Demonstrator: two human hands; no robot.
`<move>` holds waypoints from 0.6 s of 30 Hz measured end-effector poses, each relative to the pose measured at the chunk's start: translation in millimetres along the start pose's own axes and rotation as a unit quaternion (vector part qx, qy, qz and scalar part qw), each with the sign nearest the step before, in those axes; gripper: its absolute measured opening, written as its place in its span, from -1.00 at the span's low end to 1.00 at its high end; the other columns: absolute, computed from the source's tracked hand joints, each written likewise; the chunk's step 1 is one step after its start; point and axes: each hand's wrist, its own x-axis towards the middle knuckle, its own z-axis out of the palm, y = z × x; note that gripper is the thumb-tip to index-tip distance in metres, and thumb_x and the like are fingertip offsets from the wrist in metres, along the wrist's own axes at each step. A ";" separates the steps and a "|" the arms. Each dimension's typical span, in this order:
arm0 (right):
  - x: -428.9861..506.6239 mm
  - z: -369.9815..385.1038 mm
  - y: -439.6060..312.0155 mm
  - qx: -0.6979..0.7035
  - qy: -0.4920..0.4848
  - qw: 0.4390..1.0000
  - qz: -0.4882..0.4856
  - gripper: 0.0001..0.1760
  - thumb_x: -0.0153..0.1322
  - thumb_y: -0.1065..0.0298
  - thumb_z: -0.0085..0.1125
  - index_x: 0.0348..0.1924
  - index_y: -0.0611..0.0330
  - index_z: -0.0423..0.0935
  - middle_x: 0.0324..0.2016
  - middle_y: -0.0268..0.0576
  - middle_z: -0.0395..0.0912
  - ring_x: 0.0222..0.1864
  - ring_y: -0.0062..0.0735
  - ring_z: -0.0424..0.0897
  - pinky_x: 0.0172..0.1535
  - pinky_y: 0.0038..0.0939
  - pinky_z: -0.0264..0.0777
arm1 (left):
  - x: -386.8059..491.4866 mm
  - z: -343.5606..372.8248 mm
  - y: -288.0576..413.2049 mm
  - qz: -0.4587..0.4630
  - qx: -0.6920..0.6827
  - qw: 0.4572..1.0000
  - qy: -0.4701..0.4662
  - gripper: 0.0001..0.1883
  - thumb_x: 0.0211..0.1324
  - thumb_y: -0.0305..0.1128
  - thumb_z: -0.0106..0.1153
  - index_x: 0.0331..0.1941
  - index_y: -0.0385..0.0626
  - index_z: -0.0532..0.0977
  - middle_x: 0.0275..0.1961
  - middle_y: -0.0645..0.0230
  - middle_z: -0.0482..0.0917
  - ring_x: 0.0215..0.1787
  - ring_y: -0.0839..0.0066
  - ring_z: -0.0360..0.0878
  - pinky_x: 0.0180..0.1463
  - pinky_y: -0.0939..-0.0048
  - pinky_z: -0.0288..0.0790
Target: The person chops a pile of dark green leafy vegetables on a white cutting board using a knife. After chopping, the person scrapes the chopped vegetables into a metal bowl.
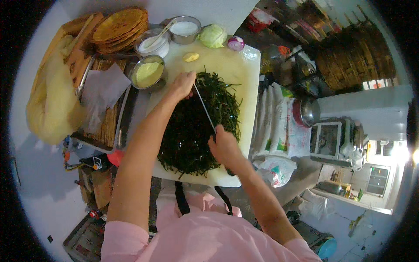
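Observation:
A large heap of dark green shredded strips (196, 137), probably seaweed, covers much of the white cutting board (250, 75). My right hand (226, 145) grips the handle of a knife (205, 106) over the heap. The blade shows as a thin bright line, slanting up and left to its far end. There my left hand (185, 85) is closed at the blade, its fingertips partly hidden. The blade's lower edge cannot be seen against the dark strips.
Beyond the heap are a peeled yellow piece (191, 57), a cabbage (212, 35) and a cut red onion (236, 43). Bowls of yellow powder (149, 74) and white powder (185, 28) stand nearby. Left are a tray of sticks (113, 127) and stacked flatbreads (119, 28); right, white sacks (273, 121).

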 end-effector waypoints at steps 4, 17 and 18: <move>-4.3 33.1 1.5 0.029 0.040 0.999 0.005 -0.65 0.37 0.32 0.14 -0.15 0.29 0.20 -0.59 0.24 0.53 -0.47 0.32 0.57 -0.40 0.14 0.46 | -10.2 4.4 -8.9 -0.098 -0.067 0.991 -0.057 -0.49 0.28 -0.02 -0.26 -0.49 -0.28 0.38 -0.58 0.10 0.44 -0.62 0.24 0.50 -0.43 0.18 0.39; 10.6 16.5 -15.9 0.018 0.117 0.992 0.049 -0.78 0.38 0.44 0.11 -0.27 0.33 0.25 -0.62 0.24 0.49 -0.51 0.32 0.52 -0.47 0.05 0.37 | 44.3 22.5 -7.7 -0.062 -0.041 0.988 -0.137 -0.48 0.24 -0.01 -0.29 -0.50 -0.31 0.35 -0.56 -0.03 0.47 -0.50 0.04 0.49 -0.27 0.06 0.36; 11.9 26.0 -13.8 0.030 0.122 0.992 0.030 -0.72 0.37 0.41 0.13 -0.23 0.35 0.23 -0.61 0.22 0.50 -0.51 0.30 0.54 -0.46 0.06 0.41 | 43.9 22.8 -10.0 -0.047 -0.014 0.991 -0.128 -0.49 0.23 -0.02 -0.29 -0.48 -0.31 0.37 -0.54 -0.05 0.47 -0.45 0.00 0.48 -0.23 0.04 0.34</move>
